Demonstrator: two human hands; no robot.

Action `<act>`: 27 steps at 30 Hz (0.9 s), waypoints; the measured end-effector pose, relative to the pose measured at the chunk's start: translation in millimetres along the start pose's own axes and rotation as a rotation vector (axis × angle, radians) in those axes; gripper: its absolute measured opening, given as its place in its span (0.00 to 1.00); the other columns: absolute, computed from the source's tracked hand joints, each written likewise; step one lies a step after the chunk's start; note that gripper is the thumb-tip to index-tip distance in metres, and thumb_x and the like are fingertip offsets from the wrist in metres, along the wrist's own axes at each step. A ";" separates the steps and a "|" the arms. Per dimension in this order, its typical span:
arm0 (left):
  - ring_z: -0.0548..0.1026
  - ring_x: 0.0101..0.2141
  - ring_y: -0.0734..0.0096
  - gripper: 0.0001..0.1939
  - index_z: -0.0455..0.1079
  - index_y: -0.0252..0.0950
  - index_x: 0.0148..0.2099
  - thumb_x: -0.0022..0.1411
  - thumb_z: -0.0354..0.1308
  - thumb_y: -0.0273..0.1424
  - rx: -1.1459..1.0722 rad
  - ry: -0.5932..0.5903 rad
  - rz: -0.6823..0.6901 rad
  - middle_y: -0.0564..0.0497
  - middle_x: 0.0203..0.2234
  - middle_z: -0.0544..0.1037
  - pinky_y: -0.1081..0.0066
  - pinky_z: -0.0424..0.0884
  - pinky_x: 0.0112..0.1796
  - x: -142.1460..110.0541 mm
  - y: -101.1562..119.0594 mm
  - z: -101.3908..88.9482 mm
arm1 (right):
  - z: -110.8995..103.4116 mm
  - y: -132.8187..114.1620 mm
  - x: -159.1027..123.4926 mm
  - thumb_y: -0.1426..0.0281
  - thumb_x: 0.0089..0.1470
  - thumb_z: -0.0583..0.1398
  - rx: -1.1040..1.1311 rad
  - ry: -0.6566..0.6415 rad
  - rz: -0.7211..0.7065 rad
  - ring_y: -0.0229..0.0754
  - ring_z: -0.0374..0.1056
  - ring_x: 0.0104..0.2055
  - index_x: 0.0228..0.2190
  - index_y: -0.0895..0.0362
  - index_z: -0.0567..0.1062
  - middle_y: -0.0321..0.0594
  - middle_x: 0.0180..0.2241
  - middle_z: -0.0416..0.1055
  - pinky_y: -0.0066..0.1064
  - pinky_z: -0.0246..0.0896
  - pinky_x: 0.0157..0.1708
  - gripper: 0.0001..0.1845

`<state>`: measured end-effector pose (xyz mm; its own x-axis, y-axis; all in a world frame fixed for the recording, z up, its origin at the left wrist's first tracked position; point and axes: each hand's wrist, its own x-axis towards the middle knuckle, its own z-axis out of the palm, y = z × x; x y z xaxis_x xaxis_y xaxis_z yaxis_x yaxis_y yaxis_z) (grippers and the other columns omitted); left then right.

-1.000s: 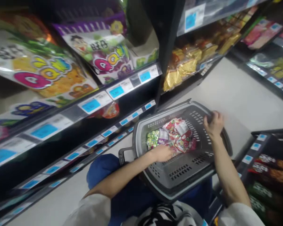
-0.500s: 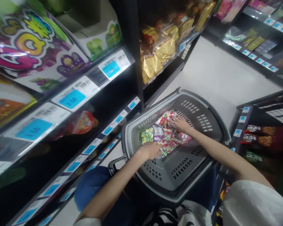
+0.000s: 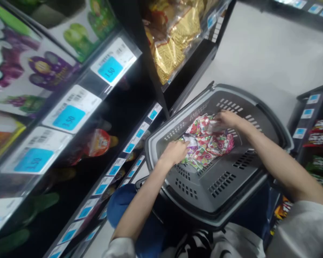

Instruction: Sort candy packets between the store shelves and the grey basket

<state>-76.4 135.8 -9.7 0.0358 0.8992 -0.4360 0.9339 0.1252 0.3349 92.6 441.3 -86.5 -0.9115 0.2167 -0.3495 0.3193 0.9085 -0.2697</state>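
Observation:
A grey plastic shopping basket (image 3: 218, 186) with slotted walls rests over my legs. In its bottom lies a heap of small shiny snack packets (image 3: 207, 143), mostly red, pink and white, with some green and purple. My left hand (image 3: 177, 152) reaches into the heap's left side, its fingers curled round the edge of the packets there. At the heap's far right edge, my right hand (image 3: 227, 120) has its fingers bent and closed on a packet. Both hands partly hide the packets they touch.
Shelves with blue-and-white price tags (image 3: 68, 120) run along the left, close to the basket. Gold-wrapped bags (image 3: 169, 53) sit on a shelf ahead. Another shelf holds dark red bags (image 3: 320, 138) on the right. Pale floor (image 3: 263, 53) lies beyond the basket.
My right hand has gone from spread fingers over the packets to bent, closed fingers. My left hand has shifted onto the green and purple packets. The whole view has swung leftward.

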 end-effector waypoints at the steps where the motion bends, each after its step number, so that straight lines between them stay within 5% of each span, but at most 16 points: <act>1: 0.77 0.48 0.53 0.17 0.68 0.34 0.55 0.72 0.45 0.33 0.009 0.018 0.002 0.40 0.46 0.79 0.58 0.73 0.47 -0.7 0.6 -0.5 | -3.6 -1.7 -0.5 0.61 0.56 0.63 0.076 0.017 0.013 0.40 0.63 0.30 0.22 0.56 0.71 0.39 0.24 0.70 0.32 0.54 0.32 0.16; 7: 0.65 0.60 0.52 0.29 0.53 0.37 0.69 0.67 0.53 0.29 -0.099 0.238 0.092 0.39 0.64 0.62 0.54 0.68 0.57 -2.9 -1.0 1.7 | -25.6 -59.4 -17.7 0.50 0.53 0.64 0.855 0.105 0.006 0.35 0.62 0.27 0.28 0.56 0.70 0.34 0.26 0.69 0.28 0.55 0.27 0.22; 11: 0.59 0.64 0.48 0.40 0.46 0.41 0.72 0.61 0.55 0.21 -0.250 0.398 0.061 0.39 0.67 0.56 0.50 0.68 0.57 -2.7 -6.3 2.4 | -32.4 -104.5 -27.5 0.49 0.54 0.65 1.230 0.088 -0.005 0.35 0.65 0.29 0.35 0.57 0.74 0.36 0.30 0.72 0.27 0.60 0.28 0.23; 15: 0.65 0.61 0.57 0.37 0.53 0.43 0.69 0.60 0.52 0.18 -0.472 0.565 0.148 0.41 0.64 0.60 0.58 0.69 0.58 -1.3 -9.4 0.9 | -27.1 -111.2 -26.4 0.49 0.53 0.65 1.285 0.092 0.087 0.35 0.65 0.28 0.38 0.57 0.78 0.38 0.31 0.74 0.27 0.60 0.27 0.24; 20: 0.71 0.54 0.62 0.14 0.73 0.37 0.49 0.65 0.51 0.21 -0.425 0.616 0.323 0.44 0.53 0.72 0.62 0.70 0.55 2.8 -8.9 2.3 | -8.4 -88.7 -14.6 0.49 0.48 0.68 1.259 0.046 0.201 0.40 0.70 0.35 0.43 0.57 0.80 0.42 0.41 0.77 0.29 0.65 0.34 0.28; 23: 0.73 0.49 0.64 0.11 0.74 0.36 0.42 0.68 0.50 0.23 -0.449 0.636 0.339 0.46 0.45 0.78 0.65 0.70 0.52 4.5 -6.0 -0.3 | -1.6 -88.6 -12.5 0.50 0.47 0.68 1.245 -0.004 0.220 0.43 0.71 0.39 0.49 0.55 0.78 0.43 0.47 0.76 0.32 0.68 0.37 0.32; 27: 0.76 0.45 0.66 0.08 0.75 0.35 0.41 0.69 0.55 0.30 -0.752 0.766 0.248 0.47 0.41 0.80 0.67 0.69 0.51 2.9 -0.9 -8.1 | -0.9 -107.3 -20.1 0.48 0.51 0.65 1.230 -0.159 0.150 0.46 0.73 0.42 0.49 0.54 0.78 0.44 0.46 0.77 0.35 0.69 0.41 0.30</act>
<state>-80.0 141.7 -4.5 -0.2807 0.9238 0.2604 0.4673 -0.1054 0.8778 76.4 339.8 -49.7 -0.8310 0.1655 -0.5311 0.5261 -0.0766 -0.8470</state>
